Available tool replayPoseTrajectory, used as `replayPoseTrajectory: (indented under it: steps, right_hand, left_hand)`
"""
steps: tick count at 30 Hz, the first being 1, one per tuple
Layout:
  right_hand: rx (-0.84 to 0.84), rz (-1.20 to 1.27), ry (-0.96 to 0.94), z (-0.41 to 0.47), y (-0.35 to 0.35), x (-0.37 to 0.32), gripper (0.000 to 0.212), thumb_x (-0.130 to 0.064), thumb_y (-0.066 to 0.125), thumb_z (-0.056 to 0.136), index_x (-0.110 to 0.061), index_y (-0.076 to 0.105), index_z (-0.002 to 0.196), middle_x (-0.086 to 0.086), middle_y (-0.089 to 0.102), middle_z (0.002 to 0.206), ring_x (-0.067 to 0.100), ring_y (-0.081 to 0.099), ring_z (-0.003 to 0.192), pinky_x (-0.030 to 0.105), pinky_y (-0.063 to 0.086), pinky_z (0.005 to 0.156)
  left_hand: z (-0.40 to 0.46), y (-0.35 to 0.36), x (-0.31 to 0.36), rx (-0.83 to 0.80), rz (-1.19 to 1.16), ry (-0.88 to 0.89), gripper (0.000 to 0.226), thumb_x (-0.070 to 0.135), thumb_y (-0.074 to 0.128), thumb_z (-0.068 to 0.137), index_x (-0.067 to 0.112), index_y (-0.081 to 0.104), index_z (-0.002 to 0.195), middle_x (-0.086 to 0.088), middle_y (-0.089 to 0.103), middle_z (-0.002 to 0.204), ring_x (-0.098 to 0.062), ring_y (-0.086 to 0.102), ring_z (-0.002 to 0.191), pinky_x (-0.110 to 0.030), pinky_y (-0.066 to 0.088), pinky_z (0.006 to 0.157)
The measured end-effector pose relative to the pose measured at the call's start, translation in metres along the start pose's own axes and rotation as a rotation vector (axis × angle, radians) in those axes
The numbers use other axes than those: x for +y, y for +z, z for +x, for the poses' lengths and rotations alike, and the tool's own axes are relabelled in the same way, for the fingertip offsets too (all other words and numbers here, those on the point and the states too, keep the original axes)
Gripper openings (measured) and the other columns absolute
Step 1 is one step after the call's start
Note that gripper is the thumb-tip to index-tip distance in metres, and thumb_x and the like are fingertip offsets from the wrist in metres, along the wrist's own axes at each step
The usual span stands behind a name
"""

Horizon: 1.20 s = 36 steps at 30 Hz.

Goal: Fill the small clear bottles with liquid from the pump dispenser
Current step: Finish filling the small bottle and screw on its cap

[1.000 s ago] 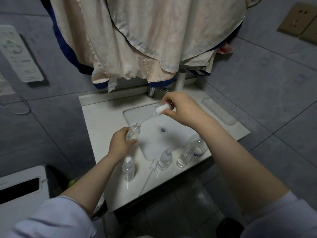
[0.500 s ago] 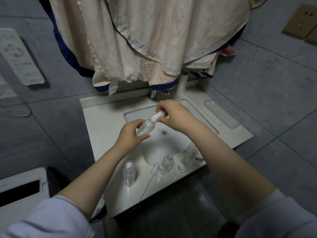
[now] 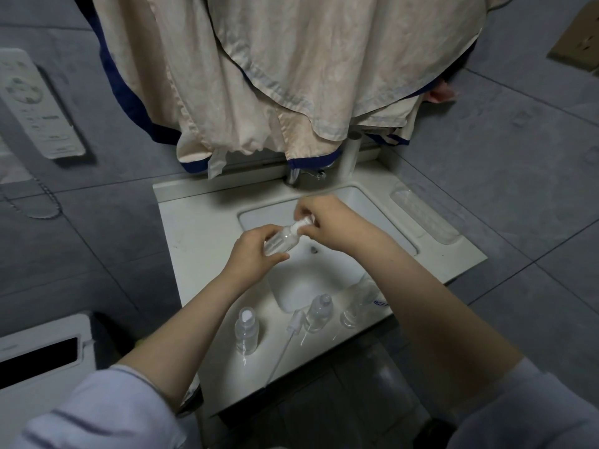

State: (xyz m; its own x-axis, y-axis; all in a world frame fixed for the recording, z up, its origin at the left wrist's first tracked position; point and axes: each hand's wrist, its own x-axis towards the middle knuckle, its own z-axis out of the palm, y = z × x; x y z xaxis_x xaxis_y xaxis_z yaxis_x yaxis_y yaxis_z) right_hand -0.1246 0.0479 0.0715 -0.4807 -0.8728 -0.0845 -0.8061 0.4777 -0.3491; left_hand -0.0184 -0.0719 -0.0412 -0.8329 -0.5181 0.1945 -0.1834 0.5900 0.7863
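Where the basin of the white sink [image 3: 201,241] dips: left hand [image 3: 256,254] wrapped round the body of a small clear bottle [image 3: 281,240], held tilted with its neck toward the right; right hand [image 3: 327,222], fingers curled, pinching the white pump cap [image 3: 302,224] at that neck; both hands over the basin, near the drain [image 3: 313,249]. Along the near rim, left to right: a capped clear bottle [image 3: 246,330] standing upright; a loose pump head with long dip tube [image 3: 285,343] lying flat, tube pointing toward the viewer; an upright uncapped clear bottle [image 3: 319,312] just beside it; a larger clear bottle [image 3: 359,301] with blue lettering, partly hidden behind the right forearm; liquid level in each too faint to judge. Behind the sink: a pale garment with dark blue trim [image 3: 275,76] hanging over the faucet [image 3: 293,176]; on the wall at left, a white control panel [image 3: 35,105]; on the right ledge, a clear tray [image 3: 424,213].
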Motion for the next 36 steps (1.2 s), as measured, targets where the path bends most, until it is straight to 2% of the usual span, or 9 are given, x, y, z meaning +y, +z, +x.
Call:
replayPoseTrajectory:
  steps: [3, 5, 8, 14, 17, 21, 25, 33, 36]
  right_hand:
    - [0.012, 0.018, 0.057, 0.0005, 0.0031, 0.0013, 0.036, -0.037, 0.057, 0.092, -0.011, 0.055, 0.116, 0.009, 0.058, 0.112, 0.02, 0.053, 0.091, 0.03, 0.041, 0.073]
    - [-0.01, 0.118, 0.005, -0.0002, 0.0028, 0.0009, 0.045, -0.025, 0.065, 0.088, -0.015, 0.047, 0.128, 0.007, 0.052, 0.123, 0.017, 0.053, 0.091, 0.028, 0.044, 0.077]
    - [0.027, 0.064, 0.032, 0.0023, 0.0031, 0.0016, 0.029, -0.027, 0.059, 0.092, -0.011, 0.054, 0.115, 0.009, 0.058, 0.11, 0.02, 0.053, 0.076, 0.028, 0.042, 0.065]
    - [0.04, 0.046, 0.043, 0.0025, 0.0026, 0.0043, 0.026, -0.031, 0.057, 0.092, -0.012, 0.054, 0.11, 0.002, 0.053, 0.097, 0.021, 0.051, 0.084, 0.034, 0.045, 0.071]
    - [-0.036, 0.032, 0.019, 0.0027, 0.0038, 0.004, 0.039, -0.032, 0.058, 0.092, -0.018, 0.048, 0.127, 0.002, 0.053, 0.114, 0.02, 0.053, 0.096, 0.035, 0.046, 0.082]
    - [-0.008, -0.032, 0.066, 0.0026, 0.0043, 0.0035, 0.029, -0.036, 0.055, 0.093, -0.015, 0.055, 0.113, 0.002, 0.053, 0.099, 0.02, 0.053, 0.089, 0.031, 0.041, 0.07]
    - [-0.009, 0.012, 0.022, 0.0009, 0.0061, 0.0062, 0.028, -0.034, 0.057, 0.092, -0.017, 0.053, 0.113, 0.003, 0.058, 0.107, 0.019, 0.051, 0.084, 0.033, 0.044, 0.072]
    - [-0.048, 0.007, 0.083, -0.0023, 0.004, 0.0058, 0.029, -0.04, 0.047, 0.096, -0.014, 0.055, 0.106, 0.006, 0.057, 0.102, 0.021, 0.054, 0.085, 0.031, 0.042, 0.071]
    - [-0.069, 0.04, 0.031, -0.005, 0.0033, 0.0068, 0.029, -0.035, 0.059, 0.091, -0.014, 0.052, 0.109, 0.008, 0.06, 0.103, 0.024, 0.06, 0.086, 0.038, 0.049, 0.078]
  left_hand:
    - [0.0009, 0.0025, -0.0011, -0.012, -0.001, 0.007, 0.038, 0.024, 0.078, 0.068, 0.023, 0.063, 0.103, 0.005, 0.068, 0.092, -0.017, 0.062, 0.086, -0.038, 0.051, 0.079]
    - [0.0027, 0.0024, -0.0014, -0.014, -0.014, 0.004, 0.038, 0.024, 0.078, 0.068, 0.022, 0.063, 0.104, 0.005, 0.068, 0.092, -0.016, 0.062, 0.086, -0.037, 0.051, 0.079]
    - [0.0037, 0.002, -0.0017, -0.016, -0.019, -0.003, 0.039, 0.023, 0.078, 0.068, 0.022, 0.064, 0.105, 0.005, 0.068, 0.093, -0.016, 0.062, 0.088, -0.035, 0.05, 0.079]
    - [0.0043, 0.0, -0.0025, -0.026, -0.015, -0.021, 0.039, 0.025, 0.077, 0.069, 0.024, 0.062, 0.105, 0.005, 0.068, 0.094, -0.015, 0.062, 0.088, -0.038, 0.05, 0.08]
    - [0.0038, 0.0002, -0.0029, -0.037, -0.023, -0.021, 0.039, 0.025, 0.077, 0.069, 0.023, 0.063, 0.105, 0.004, 0.068, 0.094, -0.016, 0.063, 0.087, -0.04, 0.051, 0.08]
    - [0.0023, 0.0007, -0.0023, -0.051, -0.031, -0.016, 0.038, 0.025, 0.077, 0.069, 0.024, 0.063, 0.104, 0.005, 0.068, 0.092, -0.017, 0.062, 0.087, -0.042, 0.051, 0.08]
    - [0.0015, 0.0009, -0.0012, -0.063, -0.055, -0.005, 0.037, 0.025, 0.076, 0.069, 0.027, 0.062, 0.103, 0.007, 0.068, 0.091, -0.015, 0.063, 0.086, -0.042, 0.051, 0.079]
    - [0.0003, 0.0037, 0.0014, -0.116, -0.035, 0.01, 0.04, 0.022, 0.078, 0.068, 0.024, 0.063, 0.106, 0.006, 0.069, 0.094, -0.015, 0.062, 0.088, -0.036, 0.05, 0.08]
    - [0.0004, 0.0049, 0.0046, -0.123, -0.101, 0.006, 0.039, 0.018, 0.078, 0.069, 0.018, 0.064, 0.105, 0.003, 0.069, 0.095, -0.013, 0.062, 0.088, -0.026, 0.046, 0.078]
